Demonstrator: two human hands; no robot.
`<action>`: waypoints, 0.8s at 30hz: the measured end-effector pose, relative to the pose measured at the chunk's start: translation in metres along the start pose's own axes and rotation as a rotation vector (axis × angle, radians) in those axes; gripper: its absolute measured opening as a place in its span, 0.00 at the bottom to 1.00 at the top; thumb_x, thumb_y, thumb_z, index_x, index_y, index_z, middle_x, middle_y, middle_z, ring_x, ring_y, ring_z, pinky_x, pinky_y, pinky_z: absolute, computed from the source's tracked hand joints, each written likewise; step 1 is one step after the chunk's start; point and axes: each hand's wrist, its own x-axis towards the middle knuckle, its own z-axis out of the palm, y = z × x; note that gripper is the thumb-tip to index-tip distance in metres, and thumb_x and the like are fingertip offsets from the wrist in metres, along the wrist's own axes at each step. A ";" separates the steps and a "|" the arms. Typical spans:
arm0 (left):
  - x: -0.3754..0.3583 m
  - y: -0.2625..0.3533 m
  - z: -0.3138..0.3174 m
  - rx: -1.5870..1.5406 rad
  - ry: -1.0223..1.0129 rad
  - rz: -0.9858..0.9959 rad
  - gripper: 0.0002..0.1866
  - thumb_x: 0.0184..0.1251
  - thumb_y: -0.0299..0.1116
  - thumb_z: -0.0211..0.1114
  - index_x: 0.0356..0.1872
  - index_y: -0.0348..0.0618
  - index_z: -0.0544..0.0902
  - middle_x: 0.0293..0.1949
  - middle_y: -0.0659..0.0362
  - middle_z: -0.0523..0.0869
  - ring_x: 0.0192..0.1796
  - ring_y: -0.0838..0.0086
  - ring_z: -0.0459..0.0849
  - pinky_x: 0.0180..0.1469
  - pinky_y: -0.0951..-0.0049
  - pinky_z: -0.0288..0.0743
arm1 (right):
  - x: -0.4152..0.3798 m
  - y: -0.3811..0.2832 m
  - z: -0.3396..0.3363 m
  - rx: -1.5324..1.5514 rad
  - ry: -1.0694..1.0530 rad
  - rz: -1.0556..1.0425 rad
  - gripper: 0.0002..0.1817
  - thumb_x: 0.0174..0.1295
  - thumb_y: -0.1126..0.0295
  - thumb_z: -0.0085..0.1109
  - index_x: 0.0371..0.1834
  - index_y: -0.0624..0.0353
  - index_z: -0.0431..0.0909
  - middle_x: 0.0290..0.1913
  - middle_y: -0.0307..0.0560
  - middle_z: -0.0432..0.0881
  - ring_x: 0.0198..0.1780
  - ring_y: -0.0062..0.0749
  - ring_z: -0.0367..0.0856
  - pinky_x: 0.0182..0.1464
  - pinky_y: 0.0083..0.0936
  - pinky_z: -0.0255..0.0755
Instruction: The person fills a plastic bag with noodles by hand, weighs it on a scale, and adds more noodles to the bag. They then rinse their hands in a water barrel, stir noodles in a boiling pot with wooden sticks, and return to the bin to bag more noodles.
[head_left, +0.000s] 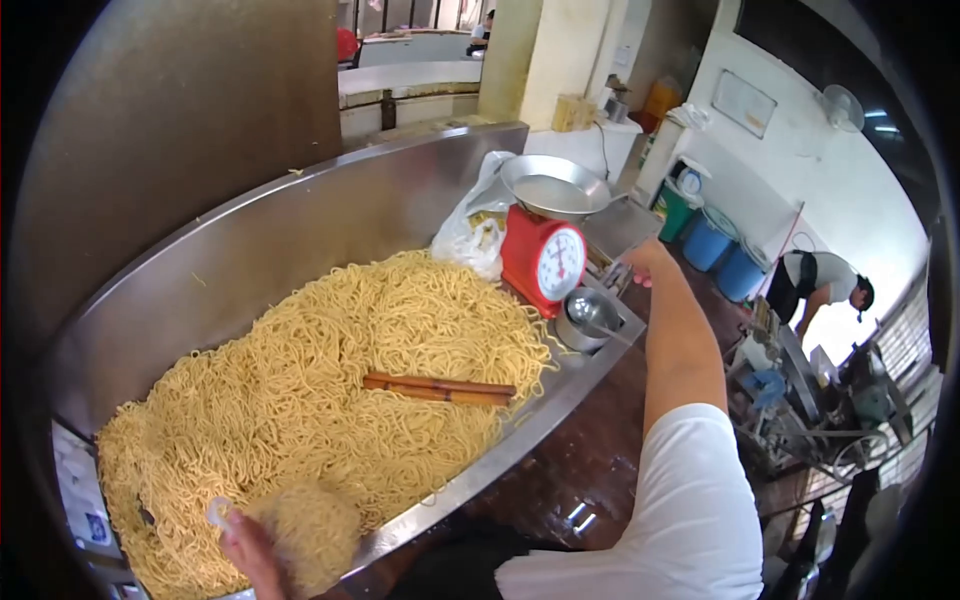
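At the lower left, my left hand (252, 556) is closed round the gathered neck of a clear plastic bag of noodles (312, 530), blurred by motion. The bag hangs over the near edge of a big heap of yellow noodles (300, 360) in a steel trough (250, 240). My right arm stretches out past the red dial scale (530, 260). My right hand (648, 262) is at the trough's far right corner, its fingers curled down by some small items I cannot make out. Two brown wooden sticks (440, 388) lie on the noodles.
A metal pan (556, 188) tops the scale. A white plastic bag (470, 235) leans beside it, and a steel bowl (588, 318) stands in front. Blue bins (710, 240) line the back wall. Another person (815, 285) bends over machinery (800, 380) at right.
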 end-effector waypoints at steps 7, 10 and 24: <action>0.037 -0.022 -0.131 0.035 0.379 0.042 0.24 0.75 0.46 0.59 0.18 0.52 0.64 0.14 0.70 0.61 0.17 0.86 0.58 0.19 0.79 0.49 | 0.005 -0.007 0.007 -0.013 -0.015 0.122 0.15 0.55 0.62 0.67 0.43 0.53 0.81 0.22 0.46 0.79 0.20 0.32 0.79 0.19 0.33 0.72; 0.055 -0.031 -0.174 0.037 0.538 0.016 0.25 0.74 0.45 0.61 0.16 0.53 0.64 0.14 0.69 0.61 0.16 0.86 0.57 0.18 0.79 0.49 | -0.018 -0.017 0.008 -0.086 -0.029 0.101 0.21 0.54 0.64 0.69 0.51 0.51 0.76 0.20 0.45 0.75 0.20 0.33 0.79 0.19 0.33 0.71; 0.078 -0.100 -0.334 -0.246 0.453 0.012 0.15 0.76 0.44 0.59 0.30 0.46 0.79 0.17 0.73 0.63 0.18 0.89 0.58 0.19 0.80 0.50 | -0.159 -0.083 0.024 0.012 0.143 0.129 0.51 0.49 0.66 0.74 0.74 0.37 0.49 0.28 0.48 0.79 0.20 0.33 0.79 0.18 0.35 0.71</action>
